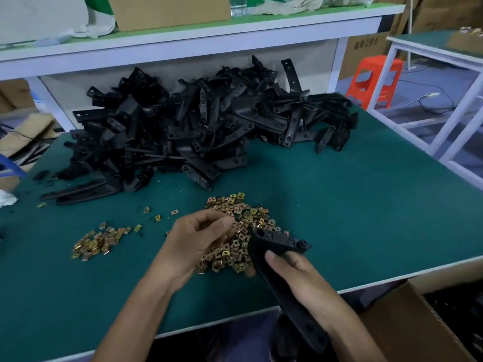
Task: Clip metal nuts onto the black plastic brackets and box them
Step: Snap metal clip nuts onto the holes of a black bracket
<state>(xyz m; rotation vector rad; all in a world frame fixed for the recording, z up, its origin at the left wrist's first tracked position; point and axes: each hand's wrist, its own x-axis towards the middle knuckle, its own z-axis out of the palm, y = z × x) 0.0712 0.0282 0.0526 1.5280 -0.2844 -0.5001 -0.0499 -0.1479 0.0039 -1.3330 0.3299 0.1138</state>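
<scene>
Only blurred print on one carton; bracket gripped, nuts under the fingers

Dark characters are printed on the brown carton (366, 48) standing on the floor behind the orange stool (376, 79), but they are too blurred to read. No other writing shows.

The right hand (295, 275) grasps a black plastic bracket (271, 244) round its middle, thumb lying over the top face and fingers wrapped beneath. The bracket's upper end, with its round hole, rests against the near edge of the main pile of metal nuts (243, 226); its lower end reaches past the table's front edge towards the person.

The left hand (198, 239) sits on that same pile with fingers curled inward and the thumb drawn up to the fingertips. Whether a nut is pinched between them cannot be told, since the fingers hide it.

A smaller heap of nuts (99, 241) lies well apart to the left on the green table mat (366, 205), with a few strays between the two. Further back, a large heap of brackets (203, 126) is stacked against the base of the white shelf (183, 45). An open cardboard box (418, 325) stands just beside the table's near right corner, its inside dark
</scene>
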